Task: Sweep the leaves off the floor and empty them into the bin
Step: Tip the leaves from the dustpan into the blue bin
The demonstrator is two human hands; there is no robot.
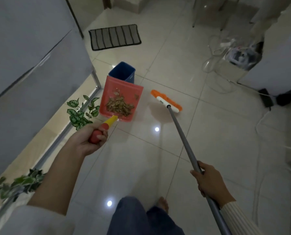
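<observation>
My left hand [89,138] grips the red and yellow handle of a red dustpan [124,89]. The pan is lifted off the floor, its far edge just in front of the blue bin [122,72]. A heap of dry brown leaves [119,105] lies in the pan near the handle end. My right hand [209,181] holds the grey pole of a broom [180,128]. Its orange and white head [166,100] rests on the tiled floor to the right of the pan.
A grey cabinet on metal legs [31,65] runs along the left, with green leafy plants [82,110] at its foot. A striped mat [115,37] lies beyond the bin. Cables and a power strip [226,48] clutter the far right. My bare foot [163,203] is below.
</observation>
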